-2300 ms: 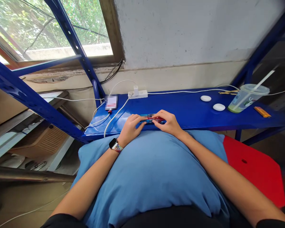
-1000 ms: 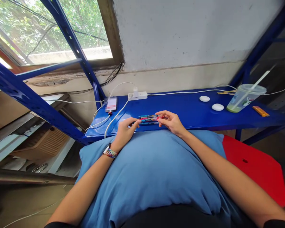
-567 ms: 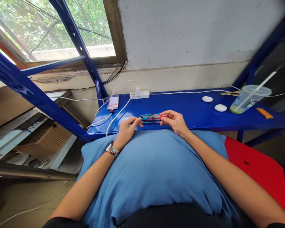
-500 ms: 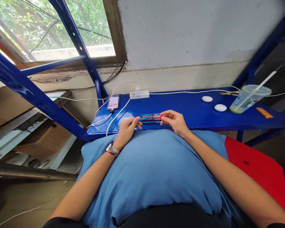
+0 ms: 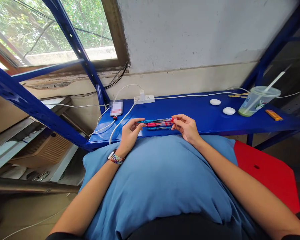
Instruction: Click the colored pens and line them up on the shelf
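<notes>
Nearest, one blue cushion filled the lap, reaching the table's near edge; looked like padding, and both forearms lay along its sides. One red stool stood right of it, partly covered.

Two bare hands met over the near edge of one blue table. The left hand was partly closed, thumb and forefinger around the left ends of the pens; the right hand pinched the right ends, other fingers curled loosely. Grip at both ends probably kept the pens level and side by side. Pens lay left to right between the hands, at the table's near side. Count: at least three, blue-bodied far and near, red between; overlap hid any extra. Whether every pen was gripped, cannot tell.

Right side of table: one orange packet, one clear cup with one straw, upright, and two white oval objects, near each other left of the cup.

Far left: one phone-like device, blurred out, cable plugged into its near end, likely charging. Far edge: one white power strip by the wall, presumably placed there to keep cables back. One window beyond, far left.
</notes>
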A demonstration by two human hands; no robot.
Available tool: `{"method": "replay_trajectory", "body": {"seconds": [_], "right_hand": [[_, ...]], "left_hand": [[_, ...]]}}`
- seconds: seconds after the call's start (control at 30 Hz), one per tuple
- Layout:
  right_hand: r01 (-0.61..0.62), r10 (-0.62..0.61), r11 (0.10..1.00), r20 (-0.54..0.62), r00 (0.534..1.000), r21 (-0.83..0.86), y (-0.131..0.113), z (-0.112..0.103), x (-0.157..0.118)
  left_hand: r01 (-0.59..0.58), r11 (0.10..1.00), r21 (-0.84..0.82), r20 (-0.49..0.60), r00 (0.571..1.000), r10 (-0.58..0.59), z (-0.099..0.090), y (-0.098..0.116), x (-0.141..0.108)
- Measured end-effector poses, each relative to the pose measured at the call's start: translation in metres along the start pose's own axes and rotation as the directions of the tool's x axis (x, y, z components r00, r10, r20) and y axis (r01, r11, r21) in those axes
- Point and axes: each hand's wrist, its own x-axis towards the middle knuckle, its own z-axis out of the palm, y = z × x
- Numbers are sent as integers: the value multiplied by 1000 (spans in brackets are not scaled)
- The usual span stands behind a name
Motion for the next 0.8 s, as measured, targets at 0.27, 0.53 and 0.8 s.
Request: {"method": "replay_trajectory", "body": {"seconds": [0.27,0.53,0.8], "right_hand": [[82,-83,997,-71,994,-9,-4,-2,4],[134,-142,987,-99,985,-84,-1,-4,8],[153,-150,978,30,988,-144,-2,-1,7]], "left_hand": [[7,999,-32,-59,998,-9,5,-7,19],[27,1000,-6,-115,993,-28,5,-7,20],[31,999,34,4,1000,-31,10,0,21]]}}
